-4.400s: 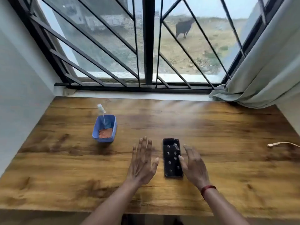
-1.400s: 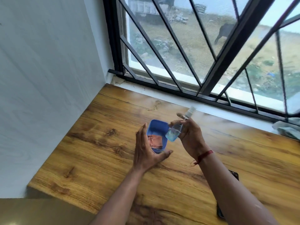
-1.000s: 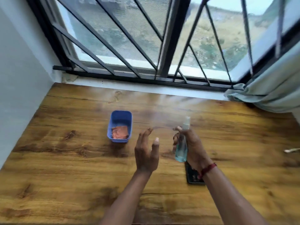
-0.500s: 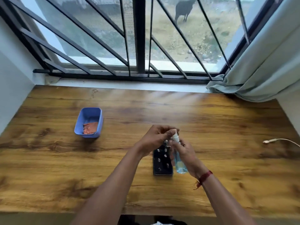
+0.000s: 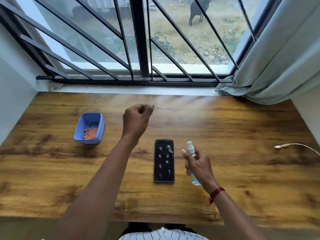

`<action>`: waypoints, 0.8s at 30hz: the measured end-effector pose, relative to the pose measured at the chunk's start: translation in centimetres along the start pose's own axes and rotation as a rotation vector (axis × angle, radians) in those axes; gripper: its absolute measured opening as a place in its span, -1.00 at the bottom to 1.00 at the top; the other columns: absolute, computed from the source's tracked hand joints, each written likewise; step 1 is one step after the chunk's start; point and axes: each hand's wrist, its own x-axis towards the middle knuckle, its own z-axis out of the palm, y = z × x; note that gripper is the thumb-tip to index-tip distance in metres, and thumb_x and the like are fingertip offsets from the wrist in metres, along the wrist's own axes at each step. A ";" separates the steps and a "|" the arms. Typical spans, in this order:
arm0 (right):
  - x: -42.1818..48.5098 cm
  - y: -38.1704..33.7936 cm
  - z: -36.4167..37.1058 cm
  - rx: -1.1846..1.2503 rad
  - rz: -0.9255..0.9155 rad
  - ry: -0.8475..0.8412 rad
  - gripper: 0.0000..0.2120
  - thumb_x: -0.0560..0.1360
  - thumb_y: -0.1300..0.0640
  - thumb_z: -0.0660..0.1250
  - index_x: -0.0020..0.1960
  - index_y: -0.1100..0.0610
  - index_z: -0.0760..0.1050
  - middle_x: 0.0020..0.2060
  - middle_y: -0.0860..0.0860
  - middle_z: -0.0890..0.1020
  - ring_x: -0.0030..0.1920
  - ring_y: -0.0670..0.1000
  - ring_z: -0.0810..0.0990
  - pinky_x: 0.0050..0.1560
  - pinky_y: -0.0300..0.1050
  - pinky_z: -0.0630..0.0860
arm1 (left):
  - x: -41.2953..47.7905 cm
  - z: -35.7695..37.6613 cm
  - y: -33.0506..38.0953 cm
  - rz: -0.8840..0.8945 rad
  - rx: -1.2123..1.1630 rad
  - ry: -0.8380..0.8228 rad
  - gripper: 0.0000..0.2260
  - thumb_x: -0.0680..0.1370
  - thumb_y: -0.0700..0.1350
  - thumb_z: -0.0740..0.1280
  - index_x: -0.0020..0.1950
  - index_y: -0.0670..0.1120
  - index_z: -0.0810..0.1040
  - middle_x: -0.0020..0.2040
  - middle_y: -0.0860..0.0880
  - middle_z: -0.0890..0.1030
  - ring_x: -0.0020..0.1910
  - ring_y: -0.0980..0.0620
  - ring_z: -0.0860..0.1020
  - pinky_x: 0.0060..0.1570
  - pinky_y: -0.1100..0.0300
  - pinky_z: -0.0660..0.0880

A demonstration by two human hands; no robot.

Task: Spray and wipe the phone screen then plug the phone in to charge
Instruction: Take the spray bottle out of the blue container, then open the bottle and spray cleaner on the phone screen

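Your right fingers are wrapped round the spray bottle. The thumb sits up beside the white nozzle and the clear body runs down behind the palm of your right hand. You hold the bottle just to the right of the phone, which lies flat and face up on the surface, its dark screen dotted with pale smudges. I cannot tell which way the nozzle faces. If it is turned away from the screen, the mist will likely land on the wood or on your wrist.

Your left fingers are clenched, and the left hand hangs beyond the phone's far end. Nothing shows in them, though the blur could hide something small — if so, a loose hold could drop it onto the glass.

The main risk is too much liquid. A heavy spray could pool and run to the phone's edges and its charging port, and plugging in a wet port invites trouble. The orange cloth sits in the blue tub, well apart to the left, so the spray would stay on the screen while you reach for it. The charging cable lies far to the right — damp fingers could carry moisture to its connector.
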 end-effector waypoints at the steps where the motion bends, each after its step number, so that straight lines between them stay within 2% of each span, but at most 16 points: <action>1: -0.1 -0.1 0.2 0.060 0.027 -0.014 -0.76 0.47 -0.19 0.38 -0.04 -0.04 0.52 -0.37 -0.01 0.60 -0.42 -0.03 0.56 -0.44 -0.10 0.53 | -0.4 -0.6 -1.2 -0.042 0.068 -0.035 -0.81 0.52 0.08 0.43 -0.16 -0.02 0.68 -0.19 -0.06 0.72 -0.15 -0.03 0.69 -0.12 0.07 0.61; 3: -0.1 -0.3 0.9 0.135 0.079 -0.043 -0.63 0.40 -0.27 0.40 0.03 -0.04 0.49 -0.27 0.02 0.61 -0.37 -0.03 0.58 -0.38 -0.12 0.55 | -1.7 -1.3 -4.2 -0.166 0.184 -0.077 -0.82 0.51 0.04 0.46 -0.17 -0.05 0.69 -0.22 -0.07 0.72 -0.20 -0.05 0.69 -0.13 0.04 0.63; 6: -0.2 -0.3 1.8 0.092 0.107 -0.075 -0.57 0.35 -0.28 0.46 0.06 -0.06 0.44 -0.24 -0.03 0.65 -0.35 -0.03 0.61 -0.31 -0.08 0.62 | -3.2 -2.0 -8.8 -0.315 0.320 -0.114 -0.85 0.51 -0.02 0.47 -0.07 -0.09 0.67 -0.11 -0.09 0.73 -0.21 0.04 0.68 -0.22 0.19 0.62; 9: -0.1 -0.1 2.8 0.058 0.122 -0.096 -0.60 0.40 -0.13 0.48 0.11 -0.06 0.38 -0.16 -0.01 0.65 -0.32 -0.04 0.64 -0.25 -0.05 0.64 | -3.8 -3.0 -11.5 -0.295 0.448 -0.013 -0.79 0.44 -0.03 0.54 -0.01 -0.12 0.68 -0.10 -0.03 0.71 -0.15 0.05 0.64 -0.10 0.22 0.55; 11: -0.1 -0.1 3.6 0.095 0.130 -0.106 -0.66 0.49 0.04 0.43 0.16 -0.01 0.34 -0.08 0.08 0.62 -0.31 -0.03 0.62 -0.25 -0.10 0.61 | -4.2 -3.9 -12.2 -0.267 0.464 0.057 -0.77 0.38 -0.04 0.58 -0.07 -0.09 0.65 -0.18 0.00 0.66 -0.16 0.02 0.62 -0.11 0.20 0.54; 13: 0.0 -0.3 4.6 0.119 0.137 -0.114 -0.68 0.53 0.13 0.38 0.18 0.02 0.31 -0.07 0.13 0.58 -0.33 0.00 0.59 -0.26 -0.13 0.59 | -4.4 -4.9 -12.9 -0.236 0.472 0.110 -0.76 0.36 -0.05 0.60 -0.12 -0.09 0.60 -0.21 -0.01 0.64 -0.19 -0.02 0.61 -0.15 0.13 0.55; 17: 0.0 -1.0 7.0 0.144 0.145 -0.136 -0.70 0.56 0.13 0.33 0.21 0.03 0.28 -0.08 0.12 0.55 -0.31 0.02 0.59 -0.26 -0.14 0.58 | -4.6 -6.9 -14.1 -0.162 0.532 0.203 -0.80 0.37 -0.10 0.59 -0.11 -0.10 0.62 -0.15 -0.06 0.65 -0.20 -0.02 0.58 -0.24 0.17 0.42; 21: 0.0 -2.2 9.4 0.147 0.079 -0.137 -0.75 0.57 0.14 0.32 0.17 -0.01 0.32 -0.18 0.05 0.57 -0.33 0.01 0.57 -0.27 -0.13 0.58 | -4.0 -9.1 -15.0 -0.160 0.559 0.314 -0.80 0.38 -0.18 0.58 -0.03 -0.16 0.68 -0.07 -0.16 0.63 -0.08 -0.14 0.59 -0.09 0.09 0.47; 24: 0.0 -2.9 10.8 0.152 0.064 -0.156 -0.78 0.56 0.19 0.32 0.16 0.09 0.36 -0.18 0.12 0.54 -0.33 0.02 0.54 -0.30 -0.13 0.56 | -3.8 -10.4 -15.5 -0.163 0.540 0.363 -0.71 0.37 -0.26 0.57 0.06 -0.17 0.64 -0.01 -0.15 0.63 -0.01 -0.13 0.59 -0.02 0.08 0.50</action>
